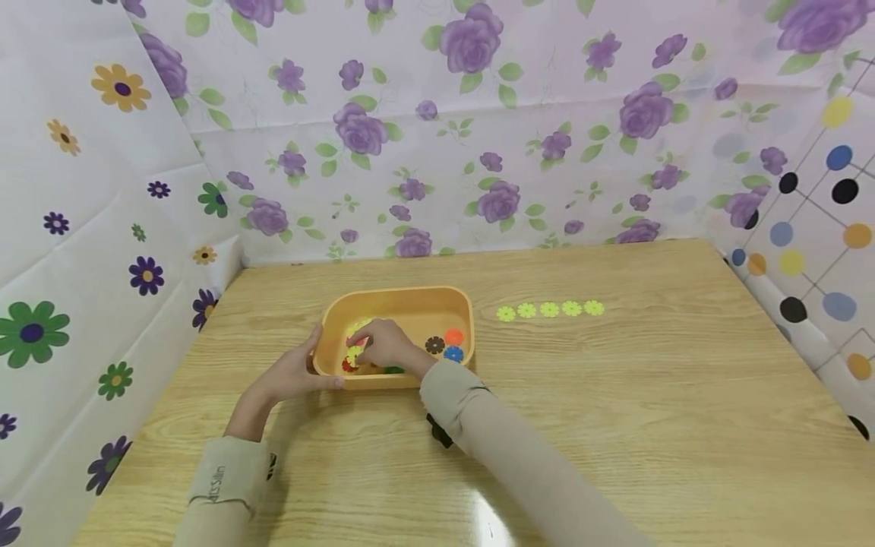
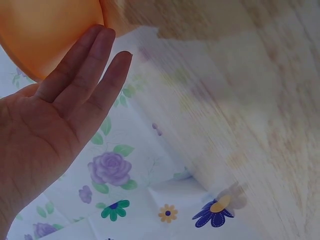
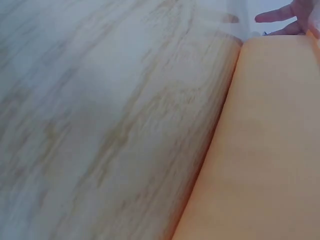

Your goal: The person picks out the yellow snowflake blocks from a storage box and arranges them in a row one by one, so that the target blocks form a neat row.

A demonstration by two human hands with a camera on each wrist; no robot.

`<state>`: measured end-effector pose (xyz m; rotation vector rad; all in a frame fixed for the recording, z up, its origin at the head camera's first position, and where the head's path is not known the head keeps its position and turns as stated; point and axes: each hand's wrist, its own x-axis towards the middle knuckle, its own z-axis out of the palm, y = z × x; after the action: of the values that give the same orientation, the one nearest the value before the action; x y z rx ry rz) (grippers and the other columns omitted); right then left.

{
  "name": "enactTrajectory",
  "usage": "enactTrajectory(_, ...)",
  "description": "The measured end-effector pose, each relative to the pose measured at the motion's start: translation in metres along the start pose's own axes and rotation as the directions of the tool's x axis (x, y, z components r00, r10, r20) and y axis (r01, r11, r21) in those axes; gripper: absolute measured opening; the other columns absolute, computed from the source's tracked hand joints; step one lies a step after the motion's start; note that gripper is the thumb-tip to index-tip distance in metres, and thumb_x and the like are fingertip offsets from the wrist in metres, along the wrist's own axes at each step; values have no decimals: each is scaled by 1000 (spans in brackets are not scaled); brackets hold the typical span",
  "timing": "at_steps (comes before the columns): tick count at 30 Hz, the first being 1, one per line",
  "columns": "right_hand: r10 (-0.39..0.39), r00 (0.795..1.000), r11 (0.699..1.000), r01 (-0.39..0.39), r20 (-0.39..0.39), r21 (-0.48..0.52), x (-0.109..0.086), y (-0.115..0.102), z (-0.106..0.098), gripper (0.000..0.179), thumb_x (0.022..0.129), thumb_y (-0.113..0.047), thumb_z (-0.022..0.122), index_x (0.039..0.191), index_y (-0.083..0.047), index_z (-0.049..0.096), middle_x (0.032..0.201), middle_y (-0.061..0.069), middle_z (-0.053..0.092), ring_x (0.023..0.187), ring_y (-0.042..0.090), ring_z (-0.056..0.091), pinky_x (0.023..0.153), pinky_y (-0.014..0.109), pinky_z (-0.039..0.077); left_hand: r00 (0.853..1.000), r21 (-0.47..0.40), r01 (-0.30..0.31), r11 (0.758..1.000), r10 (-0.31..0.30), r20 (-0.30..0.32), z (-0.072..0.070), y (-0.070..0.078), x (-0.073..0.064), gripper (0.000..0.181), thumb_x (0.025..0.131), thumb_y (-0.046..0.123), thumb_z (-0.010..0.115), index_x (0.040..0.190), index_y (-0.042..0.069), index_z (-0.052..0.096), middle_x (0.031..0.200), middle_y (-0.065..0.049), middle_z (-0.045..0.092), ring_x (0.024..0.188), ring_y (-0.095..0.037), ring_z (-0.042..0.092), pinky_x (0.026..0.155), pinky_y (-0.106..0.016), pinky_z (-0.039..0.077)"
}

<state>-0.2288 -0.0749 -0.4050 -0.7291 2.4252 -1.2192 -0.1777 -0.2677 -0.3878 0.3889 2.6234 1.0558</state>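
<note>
Right hand [image 1: 386, 343]: whether a yellow disc [image 1: 353, 354] is pinched cannot be told.
Green piece [image 1: 394, 370]: mostly covered by that hand.
Orange tray [image 2: 50, 30]: cut off by the left wrist view's top.
Left hand [image 3: 300, 13]: cropped in the right wrist view.
Tabletop [image 3: 100, 120]: blurred there.

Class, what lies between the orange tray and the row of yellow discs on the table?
Only bare wooden tabletop lies between the orange tray and the row of yellow discs; the head view shows it.

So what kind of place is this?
Looks like a tabletop activity corner, perhaps staged: a wood-grain table, a floral sheet behind it, and an orange tray holding small colored discs.
</note>
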Motion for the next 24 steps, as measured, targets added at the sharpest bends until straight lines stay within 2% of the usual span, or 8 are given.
enactTrajectory(3, 6, 1000, 999, -6, 7, 53, -3, 1, -3, 30, 80, -5, 68, 110, -8, 67, 91, 4, 66, 62, 17, 62, 55, 26, 51, 1000, -10, -6, 1000, 6, 4, 0, 0, 1, 113, 74, 34, 75, 143, -2, -7, 134, -35, 34, 100, -32, 58, 87, -47, 44)
enactTrajectory(7, 3, 1000, 998, -4, 19, 70, -7, 0, -8, 31, 82, -6, 67, 113, -6, 65, 80, 3, 66, 62, 21, 63, 56, 29, 52, 1000, -8, -1, 1000, 1, 9, 0, -1, 1, 113, 74, 35, 75, 143, -3, -7, 135, -34, 33, 100, -32, 58, 88, -47, 43)
enactTrajectory(14, -37, 999, 997, 35, 23, 66, -11, -1, -19, 34, 83, -11, 66, 116, -5, 62, 82, 3, 65, 67, 22, 64, 58, 23, 50, 1000, 8, 23, 1000, -23, 7, -1, 1, 2, 114, 74, 36, 75, 143, -3, -7, 137, -34, 29, 102, -32, 57, 89, -46, 43)
enactTrajectory(19, -57, 998, 994, 55, 14, 92, -15, -3, -28, 33, 84, -13, 66, 116, -7, 62, 86, 5, 65, 73, 26, 64, 61, 26, 51, 1000, 6, 30, 1000, -30, 6, 0, 2, 2, 114, 73, 36, 75, 143, -2, -7, 140, -33, 26, 103, -32, 56, 90, -47, 42)
enactTrajectory(24, -88, 996, 989, 87, 3, 117, -19, -6, -38, 33, 83, -12, 66, 115, -4, 62, 84, 7, 67, 74, 31, 64, 64, 31, 52, 999, -11, 37, 999, -37, 6, 0, 2, 1, 114, 73, 37, 75, 143, -1, -7, 139, -32, 27, 104, -32, 56, 92, -48, 41)
